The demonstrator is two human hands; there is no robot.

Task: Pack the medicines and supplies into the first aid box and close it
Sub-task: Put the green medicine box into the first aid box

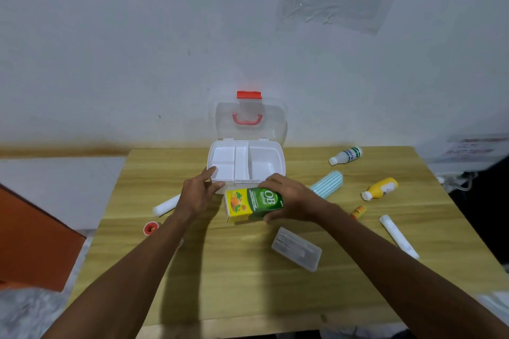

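Right hand (289, 199) grips one carton (248, 202); left hand (199, 192) touches one box (276, 147).

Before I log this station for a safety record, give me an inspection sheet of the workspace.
Surface: light wooden table, supplies scattered.
Job's things: white plastic first aid box, clear lid raised, compartments look empty; white bottle, yellow bottle, striped teal roll, clear plastic case, white tube, white roll, small orange tube, red tape spool lie outside.
Clutter: nothing seen.
Hands: left hand rests on box's front-left corner; right hand grips green-and-yellow carton.
Cables: white cords past table's right edge.
Surroundings: white wall, orange panel left.
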